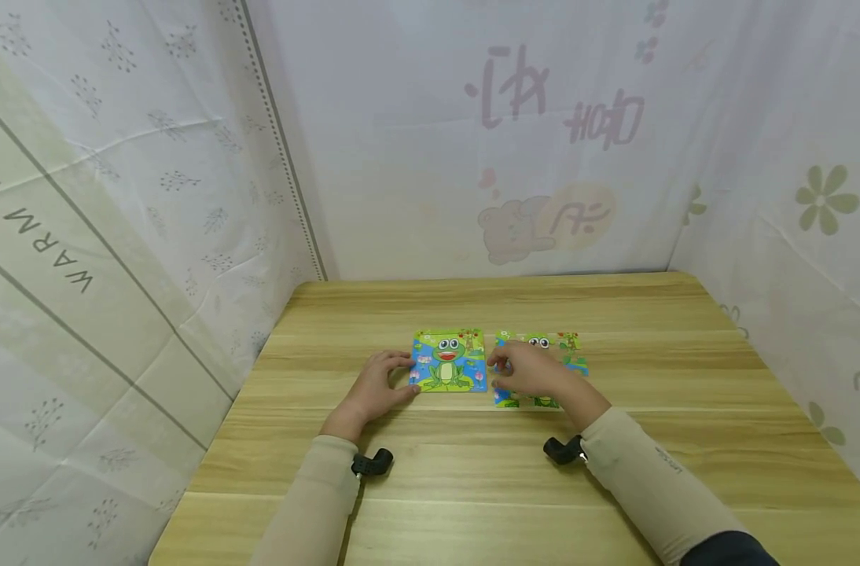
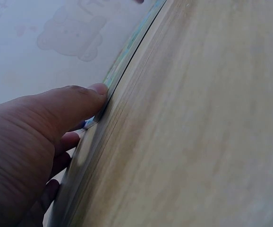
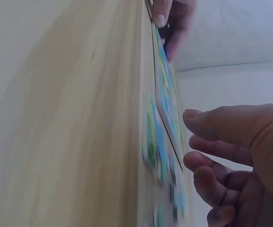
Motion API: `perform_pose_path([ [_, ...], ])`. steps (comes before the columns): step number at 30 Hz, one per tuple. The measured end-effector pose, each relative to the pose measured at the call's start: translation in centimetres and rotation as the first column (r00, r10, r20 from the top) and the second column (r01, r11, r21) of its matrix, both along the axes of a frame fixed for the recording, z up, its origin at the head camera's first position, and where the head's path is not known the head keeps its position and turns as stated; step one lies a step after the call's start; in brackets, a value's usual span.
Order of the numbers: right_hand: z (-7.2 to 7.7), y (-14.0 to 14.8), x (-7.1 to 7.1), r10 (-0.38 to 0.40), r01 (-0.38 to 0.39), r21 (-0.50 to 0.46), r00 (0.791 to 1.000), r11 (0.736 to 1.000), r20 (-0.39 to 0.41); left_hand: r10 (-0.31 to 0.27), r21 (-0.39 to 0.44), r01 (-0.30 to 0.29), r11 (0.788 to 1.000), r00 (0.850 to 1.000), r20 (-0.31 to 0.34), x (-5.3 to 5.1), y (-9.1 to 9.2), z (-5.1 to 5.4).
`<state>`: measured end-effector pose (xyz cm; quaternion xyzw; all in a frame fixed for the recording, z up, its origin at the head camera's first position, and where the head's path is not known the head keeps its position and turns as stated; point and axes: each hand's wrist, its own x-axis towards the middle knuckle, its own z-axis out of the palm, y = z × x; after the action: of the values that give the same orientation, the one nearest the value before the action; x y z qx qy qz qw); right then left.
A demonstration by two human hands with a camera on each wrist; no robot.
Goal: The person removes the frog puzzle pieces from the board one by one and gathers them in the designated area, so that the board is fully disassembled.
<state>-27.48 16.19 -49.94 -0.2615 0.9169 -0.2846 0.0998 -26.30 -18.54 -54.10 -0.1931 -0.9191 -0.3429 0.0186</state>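
Observation:
A square frog picture puzzle (image 1: 447, 365) lies flat on the wooden table, its picture whole. My left hand (image 1: 376, 389) touches its left side, the thumb at the near left corner and the fingers a little farther back. In the left wrist view the thumb (image 2: 75, 105) rests against the board's edge. To the right lie several separate puzzle pieces (image 1: 570, 342) with parts of a similar frog picture. Over them is my right hand (image 1: 532, 369), hiding the middle ones. Its fingers are loosely bent and apart from the thumb (image 3: 221, 124), with nothing seen between them.
The wooden table (image 1: 458, 487) extends around both puzzles. Patterned cloth hangs behind it (image 1: 402, 157) and along the left and right sides. A black wrist device (image 1: 373, 462) is on the left sleeve, and another (image 1: 563, 450) on the right.

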Motion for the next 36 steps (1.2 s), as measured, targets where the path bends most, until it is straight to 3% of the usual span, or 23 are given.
perform_pose_path([
  [11,-0.3,-3.5,-0.6,-0.086,0.086,0.055,0.996,0.995,-0.009,0.003,-0.001,-0.003,1.0,1.0,-0.006,-0.1,0.1,-0.2],
  [23,-0.5,-4.3,-0.4,-0.127,0.126,0.05,0.992,0.991,0.004,0.013,-0.008,-0.013,1.0,1.0,0.002,0.1,0.2,0.2],
  [36,-0.6,-4.5,-0.4,-0.155,0.156,0.001,0.983,0.988,0.094,0.012,-0.024,-0.012,1.0,1.0,0.004,0.1,0.1,0.2],
])
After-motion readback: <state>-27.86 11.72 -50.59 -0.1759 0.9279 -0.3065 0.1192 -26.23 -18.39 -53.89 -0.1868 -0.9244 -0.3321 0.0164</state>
